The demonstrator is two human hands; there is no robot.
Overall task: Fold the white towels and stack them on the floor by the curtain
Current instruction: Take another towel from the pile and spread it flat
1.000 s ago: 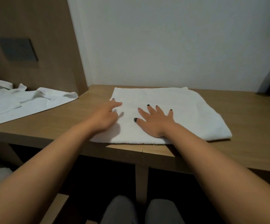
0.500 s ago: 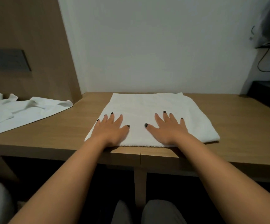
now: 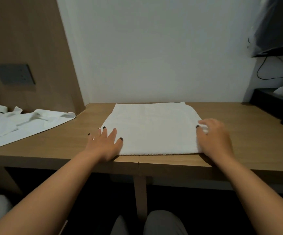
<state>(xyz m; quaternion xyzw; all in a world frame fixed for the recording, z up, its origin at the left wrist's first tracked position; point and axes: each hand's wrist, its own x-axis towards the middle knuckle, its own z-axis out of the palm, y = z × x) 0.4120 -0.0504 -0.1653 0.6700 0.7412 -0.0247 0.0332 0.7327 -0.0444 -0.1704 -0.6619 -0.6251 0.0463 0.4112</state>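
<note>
A folded white towel [image 3: 151,128] lies flat in the middle of the wooden worktop [image 3: 235,143], its near edge just short of the worktop's near edge. The left hand [image 3: 104,143] rests flat at the towel's near left corner, fingers spread and straight, thumb and palm on the cloth and the outer fingers over bare wood. The right hand [image 3: 213,138] is at the towel's right edge with fingers bent down over it; motion blur leaves it unclear whether it grasps the cloth or only touches it. More loose white towels [image 3: 23,122] lie crumpled on the far left, well apart from the folded one.
</note>
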